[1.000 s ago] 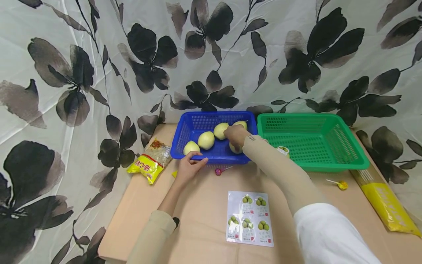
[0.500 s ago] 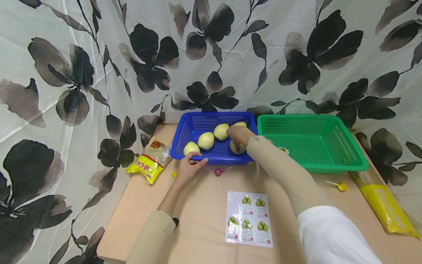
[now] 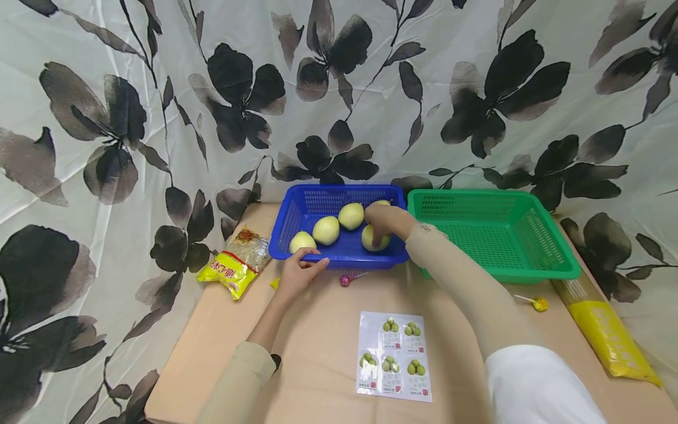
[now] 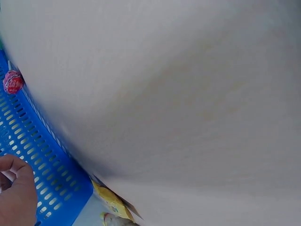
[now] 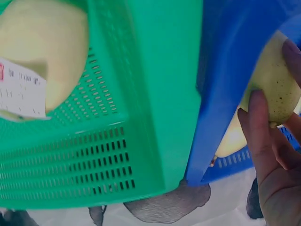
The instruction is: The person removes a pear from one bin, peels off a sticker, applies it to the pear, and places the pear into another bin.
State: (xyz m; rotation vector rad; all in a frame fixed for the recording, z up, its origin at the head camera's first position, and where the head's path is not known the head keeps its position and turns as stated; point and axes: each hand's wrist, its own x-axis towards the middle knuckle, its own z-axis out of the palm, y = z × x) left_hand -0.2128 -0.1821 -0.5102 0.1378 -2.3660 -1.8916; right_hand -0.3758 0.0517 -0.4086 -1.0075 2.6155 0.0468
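Note:
My right hand [image 3: 391, 219] reaches into the blue basket [image 3: 365, 259] and grips a pale yellow-green pear [image 3: 374, 240] near its front right corner. In the right wrist view, fingers [image 5: 258, 127] and thumb lie around this speckled pear [image 5: 275, 84]. Several more pears [image 3: 325, 230] lie in the same basket, one of them partly hidden behind the right hand. My left hand [image 3: 298, 277] holds the basket's front rim towards the left, its fingers over the edge and the thumb outside. The left wrist view shows that hand [image 4: 16, 188] with bent fingers against the perforated blue wall.
A green basket [image 3: 540, 274] stands right of the blue one; inside it is a pear [image 5: 47, 42] bearing a white label [image 5: 21, 89]. A sticker sheet [image 3: 394, 356], a purple-red lollipop [image 3: 345, 281], a yellow lollipop [image 3: 539, 304] and yellow packages [image 3: 233, 268] lie around the baskets.
The right hand has shifted slightly right, so more of the gripped pear shows. The left hand stays on the rim. The head view has turned a little.

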